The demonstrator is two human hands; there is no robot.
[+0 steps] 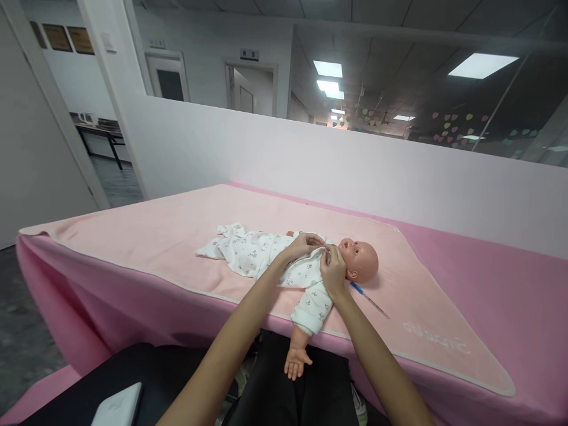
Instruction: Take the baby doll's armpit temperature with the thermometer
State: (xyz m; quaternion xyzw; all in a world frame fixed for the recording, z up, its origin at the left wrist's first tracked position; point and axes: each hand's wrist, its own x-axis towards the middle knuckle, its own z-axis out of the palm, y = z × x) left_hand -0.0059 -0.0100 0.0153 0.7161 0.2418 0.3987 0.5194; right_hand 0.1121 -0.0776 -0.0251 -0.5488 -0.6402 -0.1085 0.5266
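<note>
A baby doll [364, 260] lies on its back, its head to the right, dressed in a white printed baby garment [252, 251]. My left hand [306, 245] is at the chest, fingers pinched on the garment near the neckline. Close beside it, below the doll's chin, my right hand [333, 269] is closed on the garment's collar edge. The fingertips of both hands nearly meet, and the bit of cloth between them is partly hidden. One doll arm [297, 352] hangs over the table's near edge. Beside the head lies a thin stick with a blue end [357, 288], possibly a thermometer.
A pale pink mat [164, 236] covers much of the table, over a darker pink cloth [510, 284]. Behind it stands a low white wall [355, 165] with glass above. At the lower left, a white flat object [118, 407] rests on a black surface.
</note>
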